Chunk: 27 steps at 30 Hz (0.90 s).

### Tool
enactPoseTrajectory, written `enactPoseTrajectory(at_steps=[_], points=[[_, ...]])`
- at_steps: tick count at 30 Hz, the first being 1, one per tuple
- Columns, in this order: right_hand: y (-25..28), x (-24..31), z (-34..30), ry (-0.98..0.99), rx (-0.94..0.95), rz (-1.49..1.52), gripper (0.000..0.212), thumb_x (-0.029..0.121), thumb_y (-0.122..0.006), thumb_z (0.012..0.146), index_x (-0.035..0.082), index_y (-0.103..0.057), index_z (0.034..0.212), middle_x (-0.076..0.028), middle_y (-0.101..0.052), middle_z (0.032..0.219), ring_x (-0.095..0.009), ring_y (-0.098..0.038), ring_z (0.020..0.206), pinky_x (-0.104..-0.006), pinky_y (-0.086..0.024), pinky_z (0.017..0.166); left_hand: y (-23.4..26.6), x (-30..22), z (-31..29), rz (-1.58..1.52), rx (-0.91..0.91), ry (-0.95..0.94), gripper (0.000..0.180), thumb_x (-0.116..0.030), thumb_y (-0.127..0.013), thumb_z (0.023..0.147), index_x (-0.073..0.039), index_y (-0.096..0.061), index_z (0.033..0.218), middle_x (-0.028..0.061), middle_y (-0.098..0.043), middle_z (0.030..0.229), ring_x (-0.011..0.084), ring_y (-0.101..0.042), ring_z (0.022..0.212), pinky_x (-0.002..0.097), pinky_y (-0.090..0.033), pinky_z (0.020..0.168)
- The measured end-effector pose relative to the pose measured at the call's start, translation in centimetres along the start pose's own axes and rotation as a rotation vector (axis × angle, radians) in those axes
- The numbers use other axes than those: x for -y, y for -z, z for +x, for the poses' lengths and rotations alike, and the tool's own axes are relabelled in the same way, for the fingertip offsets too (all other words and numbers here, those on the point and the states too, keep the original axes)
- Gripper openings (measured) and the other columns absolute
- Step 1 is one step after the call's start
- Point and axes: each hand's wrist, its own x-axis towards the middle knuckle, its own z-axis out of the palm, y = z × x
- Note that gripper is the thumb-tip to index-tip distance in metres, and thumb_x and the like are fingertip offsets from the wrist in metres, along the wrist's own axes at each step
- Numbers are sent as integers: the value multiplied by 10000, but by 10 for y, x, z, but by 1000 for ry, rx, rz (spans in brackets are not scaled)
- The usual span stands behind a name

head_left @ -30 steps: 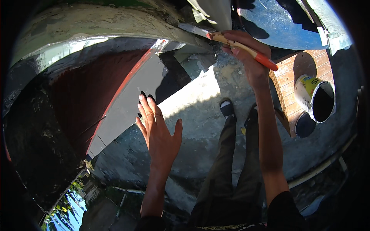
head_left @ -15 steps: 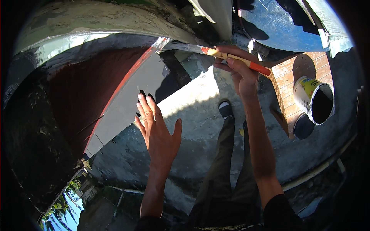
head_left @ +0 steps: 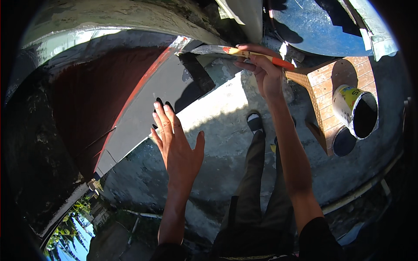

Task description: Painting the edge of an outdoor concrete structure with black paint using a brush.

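Observation:
My right hand (head_left: 267, 78) grips a paintbrush (head_left: 237, 51) by its wooden handle, whose end is orange. The brush points left, its head by the upper corner of a grey panel (head_left: 141, 104); exactly where the bristles touch I cannot make out. A red-painted edge (head_left: 146, 74) runs along the panel's left side. My left hand (head_left: 176, 141) is open, fingers stretched out over the lower part of the panel, with dark shadows just beyond the fingertips. Whether those fingertips rest on the surface I cannot tell.
At the right, a white-and-yellow paint can (head_left: 346, 102) with a dark inside stands on a brown slatted stool (head_left: 320, 85), beside a dark round lid (head_left: 344, 142). A curved, weathered beam (head_left: 109, 19) crosses the top left. A blue surface (head_left: 322, 32) lies at the upper right.
My right hand has moved a little left and up with the paintbrush. My left hand has barely moved.

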Motion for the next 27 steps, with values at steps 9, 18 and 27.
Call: enactPoseTrajectory(at_steps=[9,18,27], points=[[-5,14,-16,67,-93,168,274,-26,-502,823,-104,-669,1026,-249,-662,1070,-282,-699,889,-396,-616,811,2,-1,0,16,-2,9,946,-213,-741,807,-23,-151,1521,212,-69,1600,390,-92,1480,578,-125,1159],[-32,27,-14,164,-14,-144,306,53,-518,838,-80,-668,1069,-223,-663,1110,-274,-704,899,-373,-619,787,0,0,-1,14,-8,2,950,-213,-742,803,-25,-150,1521,217,-76,1598,402,-107,1475,578,-139,1158],[-45,29,-20,184,-98,-147,272,17,-564,809,-82,-684,1032,-201,-686,1029,-245,-711,822,-308,-607,762,-1,0,0,33,-15,-6,948,-209,-740,804,-32,-149,1523,216,-70,1598,405,-114,1472,581,-147,1156]])
